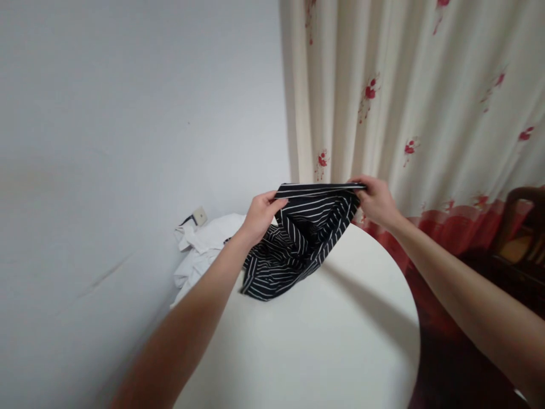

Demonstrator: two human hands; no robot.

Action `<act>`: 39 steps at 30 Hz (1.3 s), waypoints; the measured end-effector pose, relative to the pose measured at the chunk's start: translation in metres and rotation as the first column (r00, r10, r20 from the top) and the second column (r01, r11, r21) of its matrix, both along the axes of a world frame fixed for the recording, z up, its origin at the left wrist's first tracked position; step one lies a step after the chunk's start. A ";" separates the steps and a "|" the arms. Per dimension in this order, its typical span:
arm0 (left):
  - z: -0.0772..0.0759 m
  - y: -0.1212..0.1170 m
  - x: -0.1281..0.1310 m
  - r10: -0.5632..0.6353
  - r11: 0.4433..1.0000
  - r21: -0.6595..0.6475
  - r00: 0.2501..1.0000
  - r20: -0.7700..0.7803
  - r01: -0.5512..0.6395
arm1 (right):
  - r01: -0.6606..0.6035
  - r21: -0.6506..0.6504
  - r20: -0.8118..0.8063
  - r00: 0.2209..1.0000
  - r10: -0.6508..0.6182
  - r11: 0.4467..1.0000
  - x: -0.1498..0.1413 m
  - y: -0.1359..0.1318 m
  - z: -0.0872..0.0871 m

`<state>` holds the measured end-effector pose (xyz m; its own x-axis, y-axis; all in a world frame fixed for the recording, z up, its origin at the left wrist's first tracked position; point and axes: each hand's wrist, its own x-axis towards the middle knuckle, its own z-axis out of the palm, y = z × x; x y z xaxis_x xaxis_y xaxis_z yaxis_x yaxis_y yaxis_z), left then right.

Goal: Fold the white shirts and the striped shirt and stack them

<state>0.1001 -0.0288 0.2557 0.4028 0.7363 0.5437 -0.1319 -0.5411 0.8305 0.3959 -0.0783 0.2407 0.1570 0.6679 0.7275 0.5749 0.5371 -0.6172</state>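
While the two bare hands held its upper edge pulled nearly straight, a black cloth garment with thin white stripes [293, 262] sagged in loose folds over the near-white, round-edged table [323, 346]. Whether its lowest part rested on the tabletop or hung just above it, I could not tell. The left hand [259, 216] had the edge's left end pinched, its thumb laid over the front and the other fingers mostly hidden behind. The right hand [375, 200] was closed on the opposite corner, though the exact placing of its fingertips was hard to make out.

The cloth looked thin, light and limp, with little stiffness of its own; it seemed likely to crumple wherever nothing supported it and unlikely to be harmed by handling. The doubled-looking band along the top appeared the firmest place to grasp, best taken at its two ends, as the loose folds below would probably shift and bunch.

Beyond the left forearm, a crumpled heap of white fabric [203, 247] lay beside the pale wall [140, 113].
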 end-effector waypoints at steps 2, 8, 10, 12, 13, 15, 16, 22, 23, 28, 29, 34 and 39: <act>0.015 -0.002 0.004 -0.090 0.995 -0.042 0.995 0.039 0.092 | 0.030 0.050 -0.074 0.997 -0.027 0.998 -0.003 -0.002 0.019; -0.009 0.009 0.014 -0.035 0.992 -0.113 0.993 0.114 0.048 | -0.156 -0.152 -0.526 0.849 0.054 0.976 -0.031 0.005 0.000; -0.027 0.013 0.016 0.071 0.990 -0.130 0.991 0.110 -0.056 | -0.260 -0.255 -0.601 0.797 0.058 0.931 -0.034 0.007 -0.016; -0.042 0.013 0.014 0.115 0.986 -0.131 0.990 0.080 -0.104 | -0.367 -0.348 -0.632 0.771 0.073 0.863 -0.033 0.004 -0.031; -0.047 0.011 0.011 0.094 0.987 -0.135 0.995 0.043 -0.087 | -0.421 -0.388 -0.638 0.765 0.091 0.820 -0.031 0.001 -0.037; -0.054 0.005 0.002 0.010 0.991 -0.133 0.997 -0.078 -0.021 | -0.544 -0.453 -0.635 0.753 0.173 0.706 -0.025 -0.009 -0.049; -0.057 0.002 -0.005 -0.025 0.993 -0.119 0.988 -0.153 0.007 | -0.608 -0.487 -0.626 0.743 0.235 0.627 -0.023 -0.015 -0.055; -0.092 -0.016 -0.054 -0.243 0.969 -0.149 0.669 -0.702 0.195 | -0.632 -0.749 -0.543 0.758 0.362 0.200 -0.020 -0.055 -0.101; -0.104 -0.019 -0.061 -0.253 0.966 -0.182 0.558 -0.790 0.181 | -0.642 -0.748 -0.565 0.748 0.349 0.167 -0.022 -0.061 -0.112; -0.147 -0.027 -0.081 -0.090 0.993 -0.068 0.249 -0.964 0.095 | -0.715 -0.660 -0.729 0.684 0.034 0.231 -0.030 -0.073 -0.163; -0.148 -0.023 -0.081 -0.092 0.990 -0.062 0.251 -0.964 0.126 | -0.708 -0.654 -0.742 0.669 -0.041 0.265 -0.030 -0.070 -0.170; -0.109 0.028 -0.069 -0.206 0.974 -0.169 0.277 -0.939 0.153 | -0.693 -0.674 -0.731 0.676 -0.093 0.255 -0.016 -0.032 -0.161; -0.065 0.071 -0.058 -0.317 0.948 -0.275 0.455 -0.832 0.158 | -0.720 -0.693 -0.712 0.672 0.203 -0.047 0.020 -0.003 -0.123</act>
<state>0.0417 0.0425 0.1911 0.7763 0.5671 -0.2754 0.5820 -0.4768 0.6587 0.4157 -0.0811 0.1177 -0.5020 0.7120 -0.4909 0.1074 -0.5119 -0.8523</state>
